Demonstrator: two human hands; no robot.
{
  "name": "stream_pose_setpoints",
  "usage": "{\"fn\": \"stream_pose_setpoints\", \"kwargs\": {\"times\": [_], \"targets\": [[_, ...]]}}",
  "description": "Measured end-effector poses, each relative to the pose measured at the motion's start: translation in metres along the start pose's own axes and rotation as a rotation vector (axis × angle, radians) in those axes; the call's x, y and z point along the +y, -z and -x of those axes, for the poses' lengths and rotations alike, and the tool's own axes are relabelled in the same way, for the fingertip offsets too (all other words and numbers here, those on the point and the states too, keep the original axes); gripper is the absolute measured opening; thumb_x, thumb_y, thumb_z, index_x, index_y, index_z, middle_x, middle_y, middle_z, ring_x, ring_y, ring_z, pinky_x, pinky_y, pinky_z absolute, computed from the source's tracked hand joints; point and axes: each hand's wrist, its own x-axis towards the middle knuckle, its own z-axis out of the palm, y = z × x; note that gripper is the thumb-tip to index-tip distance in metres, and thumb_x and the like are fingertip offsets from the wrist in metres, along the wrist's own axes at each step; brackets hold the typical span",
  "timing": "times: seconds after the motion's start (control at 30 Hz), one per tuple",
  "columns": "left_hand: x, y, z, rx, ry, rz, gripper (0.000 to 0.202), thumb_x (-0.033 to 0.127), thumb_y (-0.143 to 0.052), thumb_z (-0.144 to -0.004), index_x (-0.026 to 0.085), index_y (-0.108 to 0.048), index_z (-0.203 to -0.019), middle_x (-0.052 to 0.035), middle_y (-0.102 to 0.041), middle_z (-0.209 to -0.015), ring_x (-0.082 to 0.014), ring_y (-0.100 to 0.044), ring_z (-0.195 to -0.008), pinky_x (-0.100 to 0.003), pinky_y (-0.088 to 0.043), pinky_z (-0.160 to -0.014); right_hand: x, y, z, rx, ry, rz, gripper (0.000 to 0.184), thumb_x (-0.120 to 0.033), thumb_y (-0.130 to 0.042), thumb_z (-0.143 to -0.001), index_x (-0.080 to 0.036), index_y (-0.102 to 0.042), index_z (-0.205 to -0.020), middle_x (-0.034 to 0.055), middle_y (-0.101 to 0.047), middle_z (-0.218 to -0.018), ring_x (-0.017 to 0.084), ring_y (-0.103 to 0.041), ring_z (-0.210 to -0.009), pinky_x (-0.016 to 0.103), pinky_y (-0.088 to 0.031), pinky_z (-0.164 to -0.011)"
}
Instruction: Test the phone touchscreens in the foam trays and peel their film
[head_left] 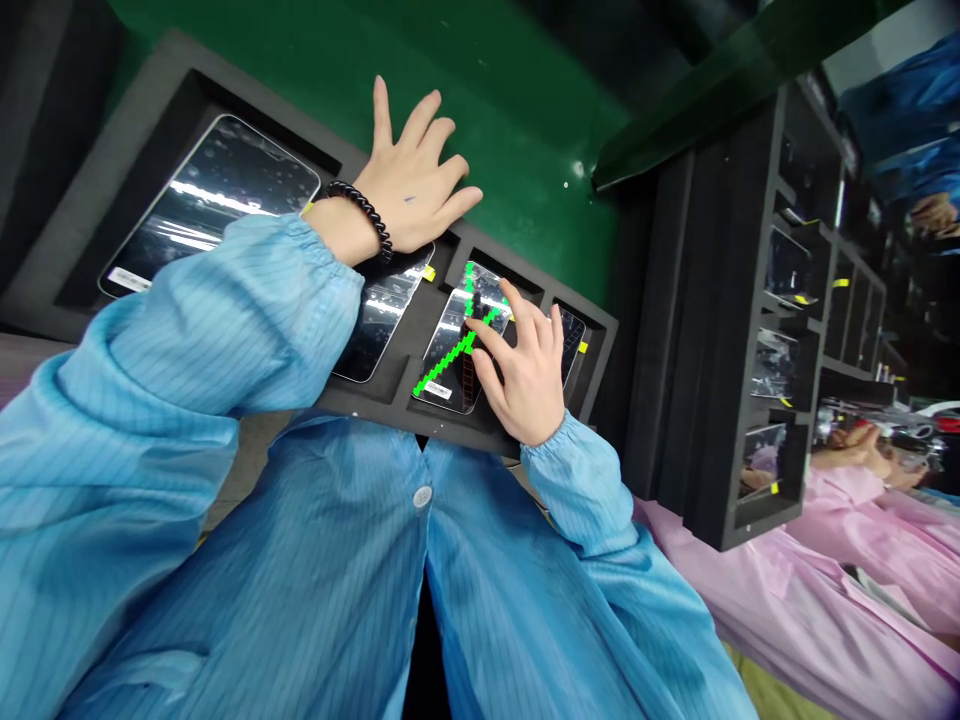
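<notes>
- The left hand (409,175) is open and released, palm down with fingers spread, at about 11 o'clock in the view. It lies across the top edge of a black foam tray (337,400), with the fingers reaching over a green worktop (525,130).
- A black beaded bracelet (364,215) circles the left wrist.
- The right hand (529,370) sits just right of centre, fingers curled down onto a glass phone panel (454,345). Whether it is gripping the panel or only touching it, I cannot tell.
- That panel lies in its own compartment, third from the left, with a green zigzag line across it. A small dark item (475,322) shows under the fingers, too hidden to name.
- Other phone panels (210,205) fill the neighbouring compartments, and yellow tabs (429,272) sit beside them.
- A black foam rack (750,330) at 3 o'clock holds more panels on edge.
- A co-worker's pink sleeve (810,590) shows at 4 o'clock, and another person's blue sleeve (907,100) at 2 o'clock.
</notes>
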Motion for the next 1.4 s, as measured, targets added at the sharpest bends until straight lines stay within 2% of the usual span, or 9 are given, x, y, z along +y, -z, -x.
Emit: {"fn": "stream_pose_setpoints", "kwargs": {"times": [0.1, 0.37, 0.6, 0.83, 0.93, 1.03, 1.2, 1.3, 1.4], "targets": [[-0.003, -0.002, -0.001, 0.007, -0.031, 0.032, 0.056, 0.053, -0.022, -0.100, 0.027, -0.062, -0.128, -0.0076, -0.036, -0.159, -0.0334, -0.006, -0.157, -0.072, 0.015, -0.122, -0.002, 0.002, 0.010, -0.008, 0.008, -0.006, 0.036, -0.039, -0.043, -0.105, -0.028, -0.067, -0.129, 0.0083, -0.041, -0.162, 0.030, -0.043, -0.143, 0.061, -0.021, -0.125], [-0.001, 0.000, 0.000, -0.005, -0.018, 0.044, 0.054, 0.051, -0.023, -0.098, 0.025, -0.063, -0.124, -0.0081, -0.037, -0.158, -0.0347, -0.006, -0.157, -0.073, 0.016, -0.121, -0.008, 0.005, 0.039, -0.037, 0.012, -0.038, 0.035, -0.037, -0.045, -0.104, -0.027, -0.067, -0.130, 0.0087, -0.042, -0.162, 0.030, -0.045, -0.141, 0.060, -0.021, -0.125], [0.001, 0.000, -0.001, -0.030, -0.003, -0.068, 0.065, 0.046, -0.016, -0.100, 0.014, -0.060, -0.135, -0.0167, -0.035, -0.157, -0.0353, -0.006, -0.157, -0.076, 0.011, -0.121, -0.012, 0.011, 0.070, -0.090, 0.026, -0.062, 0.035, -0.036, -0.045, -0.104, -0.027, -0.066, -0.131, 0.0110, -0.041, -0.162, 0.028, -0.047, -0.140, 0.059, -0.019, -0.126], [0.001, 0.004, 0.000, -0.041, -0.024, -0.016, 0.064, 0.057, -0.020, -0.097, 0.024, -0.063, -0.131, -0.0092, -0.036, -0.158, -0.0367, -0.007, -0.157, -0.075, 0.012, -0.122, -0.016, 0.016, 0.088, -0.105, 0.056, -0.124, 0.036, -0.035, -0.042, -0.105, -0.024, -0.065, -0.130, 0.0139, -0.042, -0.160, 0.029, -0.047, -0.139, 0.061, -0.019, -0.125], [0.001, 0.005, 0.000, -0.047, -0.014, -0.009, 0.064, 0.058, -0.018, -0.096, 0.028, -0.063, -0.130, -0.0055, -0.036, -0.158, -0.0346, -0.006, -0.157, -0.074, 0.014, -0.122, -0.003, 0.024, 0.090, -0.036, 0.007, -0.164, 0.038, -0.035, -0.040, -0.105, -0.025, -0.061, -0.136, 0.0130, -0.042, -0.160, 0.029, -0.046, -0.141, 0.060, -0.021, -0.125], [0.002, 0.005, 0.000, -0.049, 0.003, 0.010, 0.062, 0.059, -0.018, -0.096, 0.033, -0.063, -0.129, -0.0008, -0.037, -0.158, -0.0304, -0.004, -0.158, -0.068, 0.017, -0.125, 0.025, 0.021, 0.096, 0.127, -0.208, -0.243, 0.046, -0.037, -0.039, -0.105, -0.026, -0.047, -0.149, 0.0118, -0.037, -0.163, 0.030, -0.038, -0.148, 0.059, -0.026, -0.123], [0.003, 0.003, 0.002, -0.052, -0.010, -0.025, 0.067, 0.059, -0.015, -0.097, 0.027, -0.061, -0.133, -0.0073, -0.034, -0.159, -0.0319, -0.005, -0.157, -0.067, 0.018, -0.123, 0.071, -0.021, 0.111, 0.309, -0.438, -0.455, 0.062, -0.046, -0.039, -0.104, -0.031, -0.022, -0.162, 0.0080, -0.022, -0.170, 0.031, -0.022, -0.157, 0.064, -0.020, -0.125], [0.000, 0.001, 0.001, -0.035, -0.017, -0.029, 0.068, 0.060, -0.014, -0.098, 0.024, -0.061, -0.132, -0.0087, -0.036, -0.158, -0.0323, -0.007, -0.157, -0.066, 0.018, -0.123, 0.076, -0.046, 0.114, 0.434, -0.495, -0.653, 0.065, -0.050, -0.037, -0.104, -0.034, -0.016, -0.162, 0.0059, -0.017, -0.171, 0.030, -0.023, -0.157, 0.062, -0.023, -0.126], [-0.004, 0.000, -0.003, -0.049, 0.010, -0.028, 0.069, 0.061, -0.013, -0.098, 0.022, -0.061, -0.129, -0.0111, -0.040, -0.157, -0.0323, -0.012, -0.157, -0.067, 0.012, -0.123, 0.063, -0.054, 0.118, 0.533, -0.549, -0.795, 0.065, -0.049, -0.038, -0.103, -0.036, -0.015, -0.162, 0.0047, -0.017, -0.171, 0.029, -0.024, -0.157, 0.062, -0.025, -0.126]]}}
